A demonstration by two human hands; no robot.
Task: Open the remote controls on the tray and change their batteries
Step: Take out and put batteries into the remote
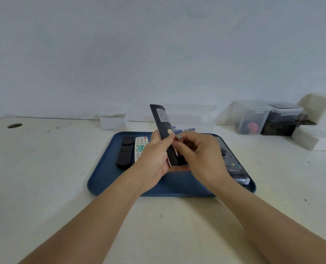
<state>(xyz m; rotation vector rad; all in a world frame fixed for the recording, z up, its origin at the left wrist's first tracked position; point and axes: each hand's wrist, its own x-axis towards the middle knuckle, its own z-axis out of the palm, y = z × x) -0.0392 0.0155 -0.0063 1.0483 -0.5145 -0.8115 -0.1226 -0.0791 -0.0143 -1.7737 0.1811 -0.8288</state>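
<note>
Head view: my left hand (154, 159) grips black remote (163, 126) back-up; right hand (198, 151) pinches battery (179, 136). Mid-swap, I think; next, mind polarity.

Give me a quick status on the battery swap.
Left hand grips black remote, back up. Right hand pinches a battery at its compartment. Nothing in the way.

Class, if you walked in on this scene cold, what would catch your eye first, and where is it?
First, the black remote held tilted above the blue tray, back side up, gripped by the left hand. Beside it the right hand pinches a battery at the remote's lower end. Next, the black remote and white remote lying side by side on the tray's left.
</note>
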